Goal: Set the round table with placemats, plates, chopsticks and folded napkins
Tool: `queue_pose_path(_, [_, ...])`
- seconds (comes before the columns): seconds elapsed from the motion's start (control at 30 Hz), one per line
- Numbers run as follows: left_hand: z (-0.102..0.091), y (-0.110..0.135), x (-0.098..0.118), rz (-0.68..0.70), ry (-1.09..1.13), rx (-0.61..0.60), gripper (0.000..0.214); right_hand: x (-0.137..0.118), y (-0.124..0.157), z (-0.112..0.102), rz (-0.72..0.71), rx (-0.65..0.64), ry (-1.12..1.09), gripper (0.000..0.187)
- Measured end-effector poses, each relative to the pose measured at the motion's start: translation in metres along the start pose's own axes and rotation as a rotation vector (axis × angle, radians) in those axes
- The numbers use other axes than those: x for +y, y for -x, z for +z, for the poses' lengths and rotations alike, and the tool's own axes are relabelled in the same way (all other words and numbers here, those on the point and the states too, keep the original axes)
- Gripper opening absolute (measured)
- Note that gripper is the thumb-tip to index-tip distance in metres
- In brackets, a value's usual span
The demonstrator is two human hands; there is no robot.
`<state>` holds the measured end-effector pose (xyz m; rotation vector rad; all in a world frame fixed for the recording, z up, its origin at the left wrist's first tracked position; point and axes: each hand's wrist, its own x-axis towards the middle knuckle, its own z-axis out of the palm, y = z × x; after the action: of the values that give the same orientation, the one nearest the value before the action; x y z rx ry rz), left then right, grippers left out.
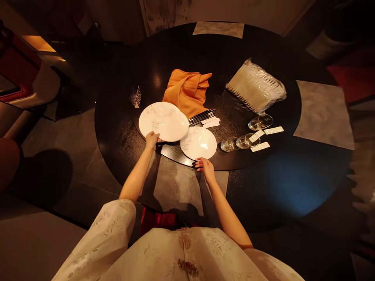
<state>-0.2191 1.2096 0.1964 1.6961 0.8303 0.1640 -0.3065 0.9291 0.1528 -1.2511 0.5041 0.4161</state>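
So the left hand (152, 140) had a white marble-patterned plate (163, 121) gripped by its rim near the front edge of the round black table (117, 128), and the plate was tilted rather than lying flat. A second white plate (198, 143) sat just beside it, also toward the front edge. The right hand (205, 168) was at that plate's lower rim with its fingers (199, 164) curled a bit, but the light was dim, so I can't tell whether it was actually gripping. Behind the plates lay a crumpled orange napkin (187, 93), with a bundle of black chopsticks (201, 117) on white paper slips (211, 122) beside it. Over toward the right edge were three small glasses (230, 144), some white cards (260, 146), and a plastic bag of pale fanned-out items (256, 88).
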Motion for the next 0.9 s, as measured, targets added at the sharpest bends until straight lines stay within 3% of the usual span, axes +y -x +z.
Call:
queue_pose_path(0.1, [0.035, 0.056, -0.026, -0.081, 0.150, -0.207, 0.015, -0.003, 0.005, 0.002, 0.019, -0.124, -0.058, 0.037])
queue_pose_path(0.23, [0.076, 0.103, -0.050, -0.207, 0.173, -0.395, 0.011, 0.008, 0.009, -0.008, 0.024, 0.054, -0.149, 0.021])
queue_pose_path(0.33, [0.084, 0.108, -0.058, -0.262, 0.118, -0.471, 0.016, 0.020, 0.007, -0.021, 0.039, 0.161, -0.227, 0.014])
queue_pose_path(0.47, [0.060, 0.083, -0.058, -0.362, 0.038, -0.505, 0.033, 0.028, -0.001, -0.031, 0.006, 0.203, -0.261, 0.017])
queue_pose_path(0.57, [0.032, 0.059, -0.056, -0.453, 0.072, -0.391, 0.052, 0.024, -0.010, -0.032, 0.008, 0.257, -0.214, 0.016])
queue_pose_path(0.73, [0.009, 0.039, -0.056, -0.439, 0.140, -0.199, 0.042, 0.013, -0.019, -0.035, 0.114, 0.240, 0.112, 0.024])
queue_pose_path(0.9, [-0.001, 0.051, -0.063, -0.380, 0.169, -0.096, 0.036, 0.017, 0.002, -0.036, 0.251, 0.116, 0.276, 0.044])
